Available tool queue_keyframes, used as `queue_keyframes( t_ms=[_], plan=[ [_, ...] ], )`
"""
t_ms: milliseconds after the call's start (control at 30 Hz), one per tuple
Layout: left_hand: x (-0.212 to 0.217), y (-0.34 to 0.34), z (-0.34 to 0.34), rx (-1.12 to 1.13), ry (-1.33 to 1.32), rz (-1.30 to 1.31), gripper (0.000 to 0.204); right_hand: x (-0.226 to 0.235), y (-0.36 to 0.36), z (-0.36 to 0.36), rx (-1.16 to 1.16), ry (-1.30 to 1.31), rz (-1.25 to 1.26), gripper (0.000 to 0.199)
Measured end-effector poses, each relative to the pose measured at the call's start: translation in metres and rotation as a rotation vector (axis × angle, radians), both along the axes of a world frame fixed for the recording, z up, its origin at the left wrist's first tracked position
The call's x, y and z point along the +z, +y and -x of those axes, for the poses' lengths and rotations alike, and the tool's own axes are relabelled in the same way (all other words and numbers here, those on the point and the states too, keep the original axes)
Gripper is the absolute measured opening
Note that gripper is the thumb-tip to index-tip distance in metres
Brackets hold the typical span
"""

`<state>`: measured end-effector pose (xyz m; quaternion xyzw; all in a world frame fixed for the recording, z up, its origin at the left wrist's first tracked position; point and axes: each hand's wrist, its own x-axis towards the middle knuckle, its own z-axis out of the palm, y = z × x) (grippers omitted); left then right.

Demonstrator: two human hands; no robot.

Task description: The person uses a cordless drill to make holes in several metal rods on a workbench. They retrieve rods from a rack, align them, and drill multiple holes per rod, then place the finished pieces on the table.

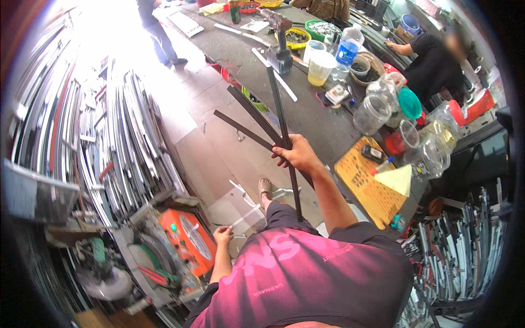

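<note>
My right hand (pixel 298 156) is closed around several long, dark metal bars (pixel 252 113), in front of my body. Their far ends fan apart toward the workbench, and one bar's near end reaches down beside my shorts. Lower on the left, my left hand (pixel 223 235) has its fingers curled, close to an orange machine (pixel 188 240). A thin white strip (pixel 246 215) appears at its fingertips, but whether it is held or lies on the floor beyond is unclear.
The dark workbench (pixel 240 49) carries a cordless drill (pixel 280 46), a water bottle (pixel 348 49), plastic jars (pixel 373 113) and a yellow board (pixel 369 186). Long metal profiles (pixel 123 136) line the left; offcuts (pixel 459 257) fill the lower right. A person (pixel 437 63) works across the bench; another (pixel 158 33) stands far off.
</note>
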<state>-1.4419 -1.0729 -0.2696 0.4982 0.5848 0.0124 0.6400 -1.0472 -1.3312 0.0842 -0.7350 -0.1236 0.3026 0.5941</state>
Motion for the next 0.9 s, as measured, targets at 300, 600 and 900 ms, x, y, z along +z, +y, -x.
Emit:
queue_keyframes(
  t_ms=[300,600,900],
  plan=[
    [0.041,0.152,-0.182,0.014,-0.130,-0.102,0.022,0.040,0.137,-0.188,-0.119,-0.777,0.685,0.029],
    [0.174,0.278,-0.526,-0.634,-0.612,-0.460,0.018,-0.064,0.238,-0.276,-0.289,-0.789,0.912,0.035],
    [0.278,0.292,-0.734,-1.358,-1.085,-0.989,0.015,-0.092,0.252,-0.266,-0.658,-0.847,0.709,0.028]
  ],
)
